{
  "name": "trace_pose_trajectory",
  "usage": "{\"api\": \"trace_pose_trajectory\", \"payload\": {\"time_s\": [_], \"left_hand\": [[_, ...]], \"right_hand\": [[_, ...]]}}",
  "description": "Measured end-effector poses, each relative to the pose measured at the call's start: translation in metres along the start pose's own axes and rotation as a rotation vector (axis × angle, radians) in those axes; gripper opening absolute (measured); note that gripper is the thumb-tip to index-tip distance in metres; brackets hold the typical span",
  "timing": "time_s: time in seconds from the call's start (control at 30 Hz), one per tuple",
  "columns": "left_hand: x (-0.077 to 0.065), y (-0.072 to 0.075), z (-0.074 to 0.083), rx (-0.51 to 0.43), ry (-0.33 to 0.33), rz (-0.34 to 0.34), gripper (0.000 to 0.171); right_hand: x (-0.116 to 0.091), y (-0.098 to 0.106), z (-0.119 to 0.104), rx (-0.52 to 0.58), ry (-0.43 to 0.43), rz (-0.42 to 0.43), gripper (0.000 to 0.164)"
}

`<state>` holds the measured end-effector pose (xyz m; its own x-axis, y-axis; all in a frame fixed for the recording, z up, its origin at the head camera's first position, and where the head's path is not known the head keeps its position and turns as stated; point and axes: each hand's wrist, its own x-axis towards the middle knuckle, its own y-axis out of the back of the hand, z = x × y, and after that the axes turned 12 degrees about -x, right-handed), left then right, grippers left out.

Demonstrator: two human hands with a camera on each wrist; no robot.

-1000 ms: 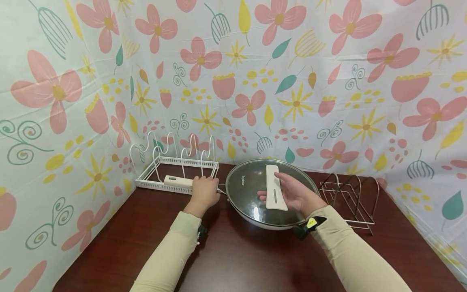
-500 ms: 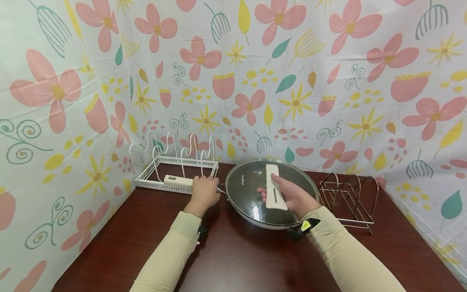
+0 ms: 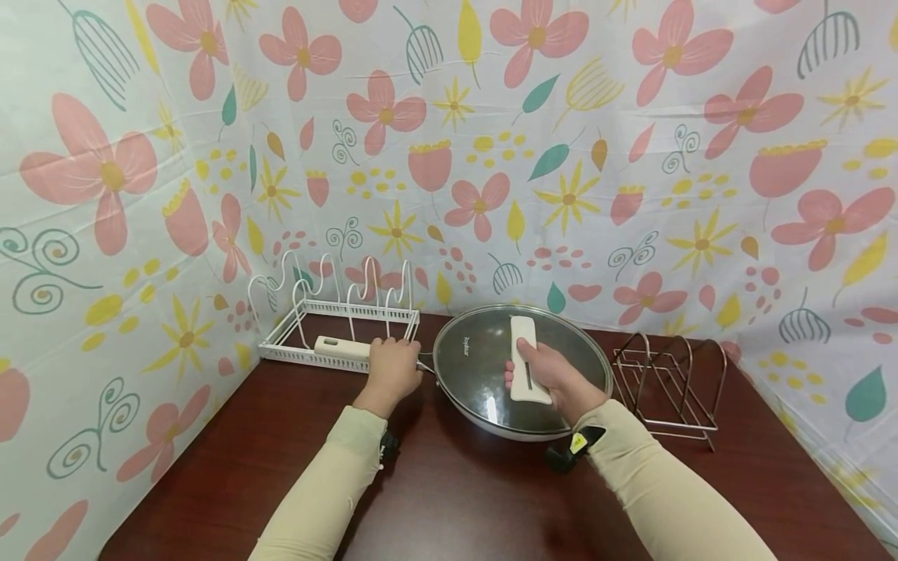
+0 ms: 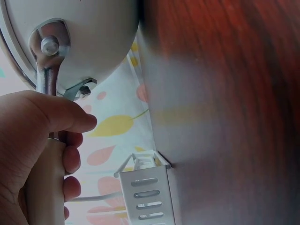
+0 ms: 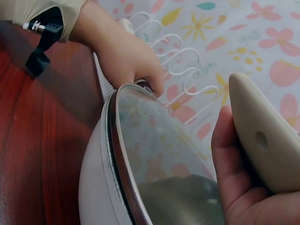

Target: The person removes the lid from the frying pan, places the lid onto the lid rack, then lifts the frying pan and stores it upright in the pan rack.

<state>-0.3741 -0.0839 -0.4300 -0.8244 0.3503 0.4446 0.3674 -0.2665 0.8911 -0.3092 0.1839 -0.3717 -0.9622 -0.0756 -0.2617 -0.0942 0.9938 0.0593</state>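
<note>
A white frying pan (image 4: 103,33) stands on the table under a glass lid (image 3: 470,389) with a steel rim. My left hand (image 3: 394,368) grips the cream pan handle (image 3: 340,349) near its metal neck; in the left wrist view the fingers wrap round it. The lid's long cream handle (image 3: 522,351) rises from the middle of the glass. My right hand (image 3: 557,375) holds this handle, thumb over the near face and fingertips showing on its left side. In the right wrist view the lid handle (image 5: 262,136) lies against the fingers, and the lid sits on the pan's rim.
A white wire rack (image 3: 288,351) stands behind the pan handle at the left. To the right of the pan is a bronze-coloured wire rack (image 3: 673,382). The dark red-brown table (image 3: 449,499) meets a flower-printed cloth (image 3: 477,156) at the back.
My right hand has slid a little left and its fingers have closed round the lid handle. The left hand, the pan and the lid look still.
</note>
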Motion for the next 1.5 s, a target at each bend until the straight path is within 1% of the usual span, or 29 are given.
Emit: {"api": "trace_pose_trajectory", "payload": {"time_s": [0.13, 0.43, 0.53, 0.83, 1.07, 1.17, 1.27, 1.43, 1.5], "left_hand": [[0.001, -0.002, -0.002, 0.006, -0.003, 0.001, 0.028], [0.002, -0.004, -0.003, 0.011, -0.005, 0.004, 0.029], [0.002, -0.005, -0.003, 0.013, -0.006, 0.003, 0.028], [0.001, -0.003, -0.001, 0.005, 0.001, 0.008, 0.026], [0.002, -0.005, -0.001, 0.017, 0.018, -0.013, 0.027], [0.002, -0.006, -0.001, 0.018, 0.021, -0.014, 0.027], [0.002, -0.005, -0.001, 0.012, 0.024, -0.019, 0.026], [0.002, -0.004, 0.0, 0.005, 0.025, -0.02, 0.025], [0.002, -0.004, 0.001, 0.007, 0.026, -0.018, 0.025]], "right_hand": [[0.001, -0.001, 0.0, -0.006, -0.008, 0.023, 0.043], [0.001, -0.002, 0.0, -0.02, -0.007, 0.011, 0.038], [0.001, -0.002, 0.0, -0.02, -0.015, 0.014, 0.039], [-0.002, -0.001, -0.001, -0.042, -0.023, 0.014, 0.051], [-0.001, 0.0, -0.001, -0.081, -0.019, 0.03, 0.059], [0.0, 0.001, -0.001, -0.051, -0.018, 0.026, 0.059], [-0.001, 0.004, -0.001, 0.034, -0.009, -0.045, 0.054], [-0.006, 0.012, -0.003, 0.267, -0.027, -0.252, 0.042], [-0.009, 0.014, -0.004, 0.337, -0.041, -0.304, 0.037]]}}
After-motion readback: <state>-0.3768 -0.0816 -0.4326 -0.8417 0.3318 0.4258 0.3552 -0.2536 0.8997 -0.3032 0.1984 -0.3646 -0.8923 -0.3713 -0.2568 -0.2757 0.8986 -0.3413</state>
